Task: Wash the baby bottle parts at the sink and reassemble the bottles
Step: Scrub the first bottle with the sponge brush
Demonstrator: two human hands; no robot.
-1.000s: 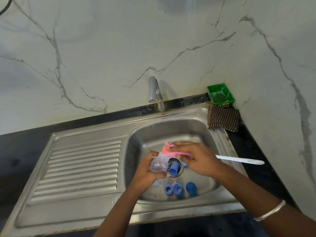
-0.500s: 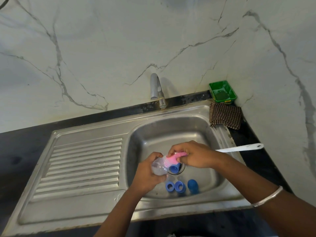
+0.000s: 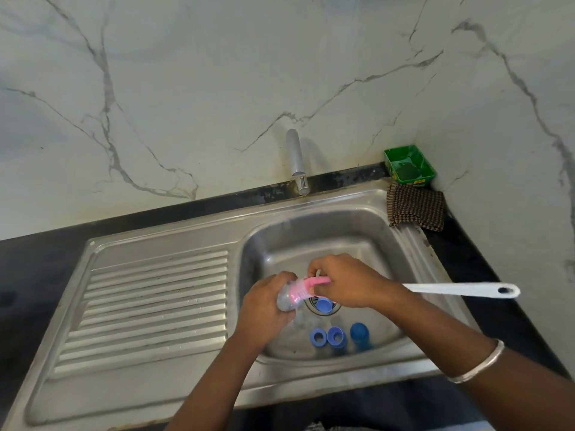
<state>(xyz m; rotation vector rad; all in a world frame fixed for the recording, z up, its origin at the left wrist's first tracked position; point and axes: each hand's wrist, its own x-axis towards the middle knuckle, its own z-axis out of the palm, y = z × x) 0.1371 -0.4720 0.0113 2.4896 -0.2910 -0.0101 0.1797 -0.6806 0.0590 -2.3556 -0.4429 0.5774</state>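
My left hand (image 3: pixel 264 306) grips a clear baby bottle (image 3: pixel 284 301) lying sideways over the sink basin (image 3: pixel 311 241). My right hand (image 3: pixel 345 283) holds a bottle brush (image 3: pixel 460 289) with a white handle, whose pink bristled head (image 3: pixel 300 290) sits inside the bottle's mouth. Two blue screw rings (image 3: pixel 318 336) (image 3: pixel 337 335) and a blue cap (image 3: pixel 359 332) lie on the basin floor near the front. Another blue part (image 3: pixel 324 304) rests on the drain.
The tap (image 3: pixel 297 163) stands behind the basin with no water running. A ribbed draining board (image 3: pixel 149 309) lies to the left. A green tub (image 3: pixel 409 166) and a checked cloth (image 3: pixel 415 206) sit in the back right corner on the black counter.
The pink brush head has gone deeper into the bottle. The white handle has swung up toward level, and my right hand has shifted slightly left.
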